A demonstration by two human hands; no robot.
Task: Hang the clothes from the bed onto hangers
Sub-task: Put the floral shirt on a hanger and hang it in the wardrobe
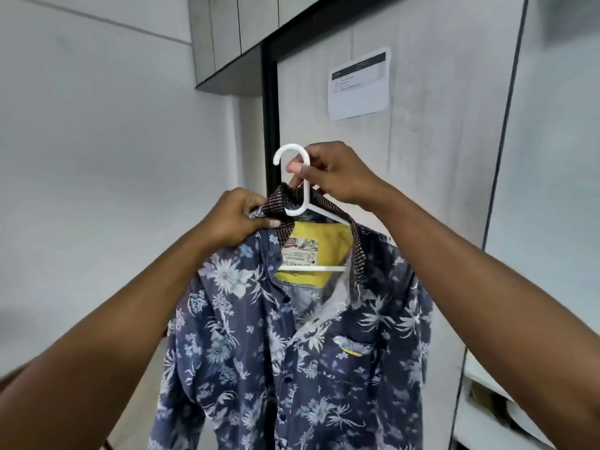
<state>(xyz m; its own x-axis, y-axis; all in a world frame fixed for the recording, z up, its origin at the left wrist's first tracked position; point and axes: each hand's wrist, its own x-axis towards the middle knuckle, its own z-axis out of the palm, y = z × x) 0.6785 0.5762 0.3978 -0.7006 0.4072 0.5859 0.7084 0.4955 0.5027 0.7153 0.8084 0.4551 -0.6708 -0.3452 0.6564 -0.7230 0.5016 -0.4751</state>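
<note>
Right hand (334, 173) pinching white hanger (311, 268), left hand (237, 219) gripping floral shirt (292, 352) by its collar (neck label (300, 253) illegible)

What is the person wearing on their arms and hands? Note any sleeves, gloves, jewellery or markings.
Nothing is worn on the parts in view. Both forearms are bare, with no sleeve edge in the picture. The left hand and right hand have no gloves and no visible rings. Neither wrist shows a watch, band or marking.
</note>
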